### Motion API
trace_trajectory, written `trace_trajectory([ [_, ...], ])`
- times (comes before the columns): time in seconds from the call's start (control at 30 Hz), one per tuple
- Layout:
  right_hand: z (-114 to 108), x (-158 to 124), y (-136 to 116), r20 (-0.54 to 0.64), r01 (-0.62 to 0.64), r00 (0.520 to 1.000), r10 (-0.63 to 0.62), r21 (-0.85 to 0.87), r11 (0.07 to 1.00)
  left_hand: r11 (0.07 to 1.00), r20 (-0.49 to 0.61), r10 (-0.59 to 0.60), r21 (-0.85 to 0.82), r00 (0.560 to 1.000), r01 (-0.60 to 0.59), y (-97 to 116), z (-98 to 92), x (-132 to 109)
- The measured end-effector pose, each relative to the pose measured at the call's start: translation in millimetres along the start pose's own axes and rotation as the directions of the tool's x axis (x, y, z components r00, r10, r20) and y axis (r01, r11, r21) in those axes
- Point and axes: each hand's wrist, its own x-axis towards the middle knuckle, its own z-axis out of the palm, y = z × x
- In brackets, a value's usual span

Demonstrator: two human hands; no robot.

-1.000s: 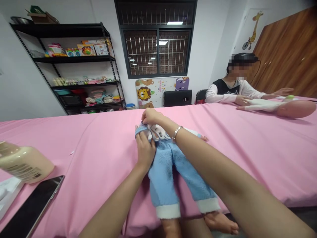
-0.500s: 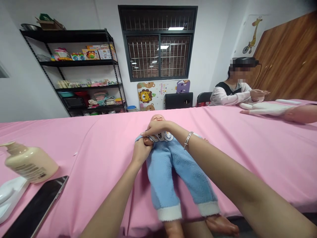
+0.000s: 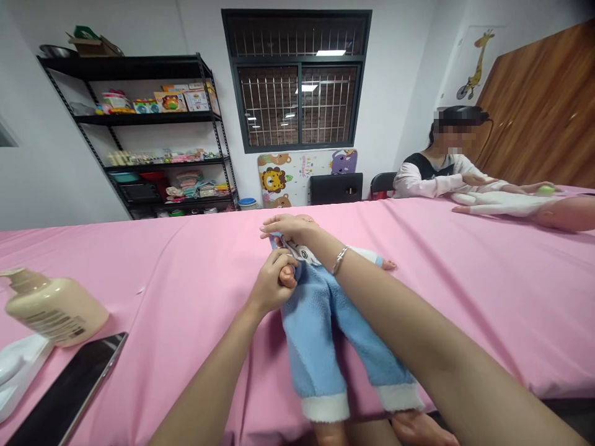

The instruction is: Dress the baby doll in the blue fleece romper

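Observation:
A baby doll (image 3: 325, 322) in fluffy blue trousers and a white printed top lies on its back on the pink table cover (image 3: 195, 260), feet hanging over the near edge. My left hand (image 3: 272, 286) is closed round the doll's small arm at its left side. My right hand (image 3: 286, 227), with a bracelet on the wrist, pinches the doll's top near the shoulder and hides the doll's head. The doll's other arm (image 3: 376, 259) sticks out to the right in a white sleeve.
A cream pump bottle (image 3: 53, 310) lies at the left, with a dark phone (image 3: 65, 390) and a white object (image 3: 18, 371) near the front left corner. Another person (image 3: 446, 167) sits at the far right handling a second doll (image 3: 525, 207). Black shelves (image 3: 139, 136) stand behind.
My left hand moved from the doll's waistband to grip its bare arm and pull it out. My right hand shifted up over the doll's head, holding the top. The doll slid slightly toward me.

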Motion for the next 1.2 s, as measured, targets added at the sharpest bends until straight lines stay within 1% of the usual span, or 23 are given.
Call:
trace_trajectory([
  [0.07, -1, 12, 15, -0.279, 0.028, 0.958, -0.073, -0.163, 0.986, 0.991, -0.074, -0.070, -0.122, 0.995, 0.061, -1, -7.9, 2],
  [0.1, -2, 18, 23, -0.379, 0.031, 0.918, -0.114, -0.219, 0.975, 0.972, -0.153, -0.157, -0.201, 0.976, 0.125, -4, -13.8, 3],
  [0.13, -4, 22, 32, -0.445, 0.033, 0.884, -0.144, -0.247, 0.968, 0.935, -0.244, -0.272, -0.294, 0.931, 0.196, -9, -20.7, 4],
  [0.2, -8, 28, 47, -0.505, 0.040, 0.847, -0.167, -0.252, 0.967, 0.814, -0.392, -0.520, -0.497, 0.759, 0.302, -23, -35.8, 3],
  [0.23, -9, 29, 54, -0.516, 0.046, 0.838, -0.177, -0.256, 0.966, 0.748, -0.412, -0.610, -0.580, 0.676, 0.322, -30, -42.7, 2],
  [0.3, -9, 29, 61, -0.512, 0.058, 0.837, -0.191, -0.265, 0.962, 0.626, -0.375, -0.723, -0.711, 0.581, 0.320, -45, -53.2, -3],
  [0.37, -7, 25, 61, -0.463, 0.064, 0.866, -0.190, -0.274, 0.959, 0.507, -0.302, -0.808, -0.794, 0.506, 0.336, -59, -58.3, -9],
  [0.4, -7, 22, 58, -0.420, 0.069, 0.889, -0.184, -0.273, 0.959, 0.454, -0.273, -0.853, -0.809, 0.445, 0.373, -66, -59.2, -12],
  [0.43, -8, 18, 52, -0.357, 0.070, 0.918, -0.172, -0.281, 0.957, 0.414, -0.261, -0.892, -0.800, 0.369, 0.434, -72, -59.5, -15],
  [0.5, -14, 6, 36, -0.197, 0.049, 0.972, -0.130, -0.370, 0.928, 0.379, -0.317, -0.924, -0.690, 0.213, 0.617, -85, -59.2, -22],
  [0.53, -19, -1, 25, -0.120, 0.045, 0.987, -0.111, -0.450, 0.892, 0.371, -0.370, -0.915, -0.604, 0.164, 0.705, -90, -59.2, -25],
  [0.57, -26, -8, 14, -0.060, 0.048, 0.994, -0.096, -0.542, 0.839, 0.366, -0.418, -0.897, -0.517, 0.145, 0.774, -95, -59.3, -28],
  [0.6, -33, -16, 4, -0.024, 0.063, 0.995, -0.099, -0.621, 0.781, 0.367, -0.457, -0.877, -0.437, 0.149, 0.821, -99, -59.6, -30],
  [0.67, -47, -28, -11, -0.025, 0.082, 0.990, -0.140, -0.705, 0.704, 0.388, -0.510, -0.838, -0.311, 0.192, 0.867, -103, -61.2, -34],
  [0.73, -61, -36, -14, -0.101, 0.053, 0.978, -0.183, -0.727, 0.684, 0.429, -0.541, -0.797, -0.193, 0.269, 0.883, -101, -63.6, -35],
  [0.8, -73, -41, -2, -0.219, -0.031, 0.958, -0.185, -0.721, 0.693, 0.453, -0.579, -0.745, -0.074, 0.331, 0.888, -95, -65.7, -34],
  [0.87, -83, -47, 23, -0.324, -0.103, 0.931, -0.166, -0.673, 0.733, 0.481, -0.658, -0.616, 0.121, 0.433, 0.869, -85, -65.4, -32],
  [0.93, -91, -56, 56, -0.382, -0.101, 0.913, -0.145, -0.553, 0.827, 0.519, -0.689, -0.419, 0.352, 0.591, 0.779, -75, -60.8, -27],
  [0.97, -93, -63, 73, -0.384, -0.079, 0.916, -0.117, -0.459, 0.885, 0.558, -0.658, -0.344, 0.430, 0.670, 0.709, -70, -56.6, -25],
  [1.0, -95, -71, 90, -0.366, -0.056, 0.927, -0.081, -0.350, 0.935, 0.618, -0.602, -0.324, 0.450, 0.730, 0.645, -65, -51.1, -22],
  [1.07, -96, -88, 117, -0.309, -0.012, 0.950, -0.040, -0.164, 0.986, 0.749, -0.411, -0.424, 0.342, 0.807, 0.568, -55, -38.0, -16],
  [1.13, -95, -102, 136, -0.247, 0.015, 0.968, -0.034, -0.078, 0.997, 0.816, -0.105, -0.521, 0.231, 0.847, 0.531, -47, -26.0, -11],
  [1.2, -94, -110, 145, -0.198, 0.033, 0.979, -0.039, -0.031, 0.999, 0.844, 0.151, -0.534, 0.154, 0.832, 0.513, -42, -19.7, -8],
])
